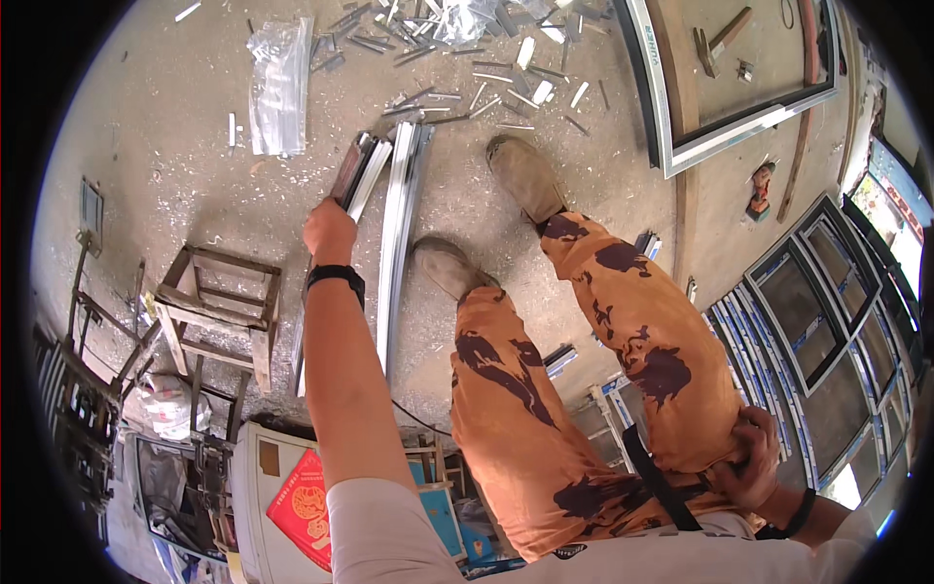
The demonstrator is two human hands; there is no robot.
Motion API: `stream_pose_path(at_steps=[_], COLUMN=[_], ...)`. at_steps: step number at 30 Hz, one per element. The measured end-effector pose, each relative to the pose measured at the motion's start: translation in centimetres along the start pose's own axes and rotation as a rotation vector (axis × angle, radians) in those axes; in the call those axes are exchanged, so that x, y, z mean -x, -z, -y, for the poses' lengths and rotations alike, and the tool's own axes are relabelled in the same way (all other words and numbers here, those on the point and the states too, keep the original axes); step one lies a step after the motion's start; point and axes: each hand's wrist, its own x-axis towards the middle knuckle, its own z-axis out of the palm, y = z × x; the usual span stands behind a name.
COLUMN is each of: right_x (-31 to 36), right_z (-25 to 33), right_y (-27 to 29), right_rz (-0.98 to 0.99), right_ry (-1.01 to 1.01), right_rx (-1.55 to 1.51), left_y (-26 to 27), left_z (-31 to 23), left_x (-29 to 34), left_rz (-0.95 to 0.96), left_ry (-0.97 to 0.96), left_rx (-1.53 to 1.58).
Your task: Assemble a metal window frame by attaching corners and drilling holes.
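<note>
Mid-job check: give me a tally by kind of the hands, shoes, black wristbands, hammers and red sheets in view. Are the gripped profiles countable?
Hands: 2 (left hand, right hand)
Shoes: 2
Black wristbands: 2
Hammers: 1
Red sheets: 1
Total: 8
The gripped profiles overlap too much to count.

Left arm [350, 389] extends toward the far left, elbow nearly straight. Left grip [329, 232] is clenched, fingers wrapped inward. Right arm [822, 518] is bent at the near right; right grip [751, 456] rests against the right thigh [686, 404], fingers curved. Feet [525, 180] stand apart, the right one farther out.
</note>
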Motion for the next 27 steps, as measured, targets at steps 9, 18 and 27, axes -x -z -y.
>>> stream_pose_path(at_steps=[9,18,27], right_x=[-0.4,0.4,6.0], right_z=[1.6,10.3,14.5], right_y=[-0.3,3.6,4.3], right_rz=[-0.016,0.257,0.198], right_ry=[0.009,0.106,0.330], right_rx=[-0.001,-0.431,-0.530], left_y=[8.3,20.4,32.4], left_z=[2.0,8.0,6.1], left_x=[13.0,34.2,45.0], left_rz=[0.026,0.038,0.042], left_ry=[-0.120,-0.328,-0.529], left_rx=[-0.073,0.175,0.539])
